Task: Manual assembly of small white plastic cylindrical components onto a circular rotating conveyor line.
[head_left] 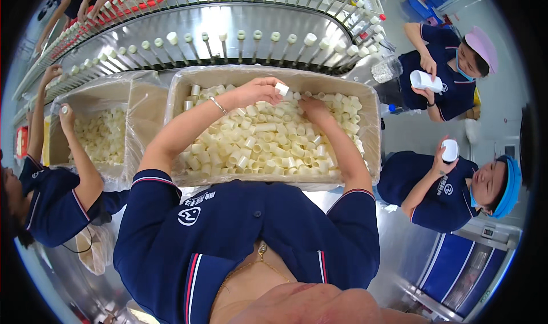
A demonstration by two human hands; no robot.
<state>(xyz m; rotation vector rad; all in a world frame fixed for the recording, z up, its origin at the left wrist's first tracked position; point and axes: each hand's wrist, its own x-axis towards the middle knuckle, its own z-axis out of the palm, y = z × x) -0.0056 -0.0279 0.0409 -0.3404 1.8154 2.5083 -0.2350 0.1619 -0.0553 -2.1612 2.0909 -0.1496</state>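
"What is everything made of?"

"The large tan cardboard box [205, 77] wears a wrinkled, clear plastic liner [370, 124]. Inside is a heap of smooth, cream-coloured short plastic cylinders [251, 144], lying at all angles, many showing hollow ends. Beyond stands a curved row of thin metal rods [275, 37] with pale round tops, beside a shiny steel surface [217, 24]."

"And the hands?"

"The left forearm slants up and across from the left, a silver band [217, 105] at its wrist. The left hand [260, 91] hangs over the far part of the heap, fingers bent and pointing right. It pinches one small white cylinder [282, 89] at the fingertips. The right forearm reaches in from the right, and the right hand [311, 108] dips among the cream pieces near the far side."

"Is the right one gripping anything?"

"I cannot tell; its fingertips are hidden in the heap."

"How does the pinched piece look?"

"Stubby, plain and whiter than most below, held tilted above the pile, just left of the right hand."
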